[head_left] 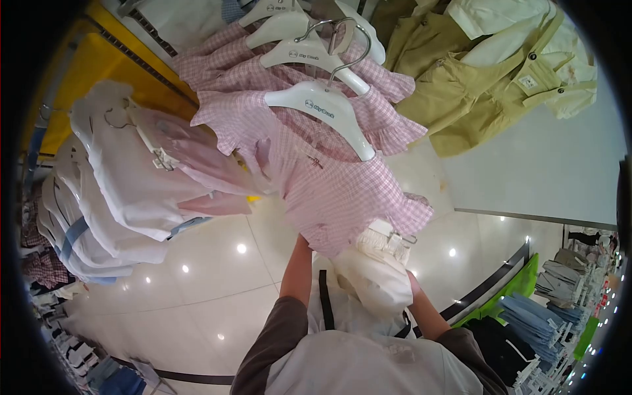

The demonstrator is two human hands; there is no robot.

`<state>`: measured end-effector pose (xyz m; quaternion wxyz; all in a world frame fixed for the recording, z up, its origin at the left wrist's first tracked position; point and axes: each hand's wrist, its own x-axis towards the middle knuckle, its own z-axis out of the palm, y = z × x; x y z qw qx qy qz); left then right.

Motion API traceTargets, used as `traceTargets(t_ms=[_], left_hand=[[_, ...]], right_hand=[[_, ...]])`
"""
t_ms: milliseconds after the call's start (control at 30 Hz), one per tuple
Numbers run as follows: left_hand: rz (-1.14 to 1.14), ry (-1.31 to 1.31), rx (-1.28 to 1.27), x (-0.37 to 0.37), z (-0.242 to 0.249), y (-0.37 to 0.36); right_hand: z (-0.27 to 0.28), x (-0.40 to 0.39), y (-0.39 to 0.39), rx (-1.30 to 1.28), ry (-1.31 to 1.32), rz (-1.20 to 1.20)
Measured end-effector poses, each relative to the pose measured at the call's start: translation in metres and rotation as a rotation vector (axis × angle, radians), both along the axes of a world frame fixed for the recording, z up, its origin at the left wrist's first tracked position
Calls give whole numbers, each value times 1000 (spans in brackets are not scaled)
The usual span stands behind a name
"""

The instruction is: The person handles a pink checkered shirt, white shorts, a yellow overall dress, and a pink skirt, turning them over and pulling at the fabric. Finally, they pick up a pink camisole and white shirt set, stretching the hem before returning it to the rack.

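Glossy floor (204, 283) beneath ruffled gingham (336, 197), gathered cream cloth (378, 280).

The right hand (414, 284) is against the side of a cream garment (378, 280), its fingers mostly hidden. The left forearm (298, 273) runs up to the lower edge of a pink checked top (342, 191) on a white hanger (316, 107), the hand itself hidden.

Bright overhead spots glaring off glossy floor tiles (217, 263), fisheye-curved, black-rimmed edges.
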<state>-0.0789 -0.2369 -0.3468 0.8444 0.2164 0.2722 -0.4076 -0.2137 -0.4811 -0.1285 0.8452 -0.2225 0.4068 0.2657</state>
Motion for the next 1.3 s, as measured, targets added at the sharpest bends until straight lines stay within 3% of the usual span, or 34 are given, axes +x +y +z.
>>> traceTargets(t_ms=[33, 100, 267, 300, 333, 400, 500, 600, 633, 700, 800, 867, 933, 1033, 1100, 1133, 1200, 1300], left_hand=[[-30, 29, -28, -10, 2, -1], [-89, 73, -31, -33, 7, 3], [-260, 16, 292, -84, 64, 43], [-338, -42, 300, -90, 77, 56], [-431, -247, 376, -105, 53, 73], [-616, -659, 523, -147, -17, 108], [-905, -428, 585, -128, 77, 115], [-874, -520, 734, -151, 79, 128], [-849, -436, 902, -155, 80, 130], [-789, -254, 1230, -162, 78, 136], [-108, -164, 1097, -170, 73, 159], [221, -140, 1091, -158, 102, 159], [113, -292, 1028, -144, 132, 172], [127, -498, 1036, -135, 168, 167], [176, -598, 894, -131, 185, 156], [87, -680, 940, -132, 188, 150], [-98, -845, 1028, -134, 198, 131], [-139, -1132, 1152, -132, 219, 84]], right_hand=[[1, 7, 3, -99, -15, 18], [-2, 26, 2, 14, -117, -75], [-24, 59, -8, 26, -182, -16], [-32, 62, -8, 8, -174, -2], [-41, 64, -8, -10, -167, 14], [-60, 61, -12, -217, -245, 215], [-70, 55, -10, -582, -341, 643], [-88, 43, -1, -848, -482, 976], [-124, 28, -6, -940, -553, 986], [-122, 24, -3, -905, -409, 879], [-102, 28, 2, -699, -293, 760], [-63, 39, 13, -598, -318, 749], [-33, 47, 26, -575, -415, 792], [-49, 40, 29, -694, -316, 858], [-35, 38, 48, -389, -340, 737], [-27, 36, 59, -237, -349, 673], [-20, 29, 74, -399, -342, 879], [-1, 14, 102, -485, -421, 1055]])
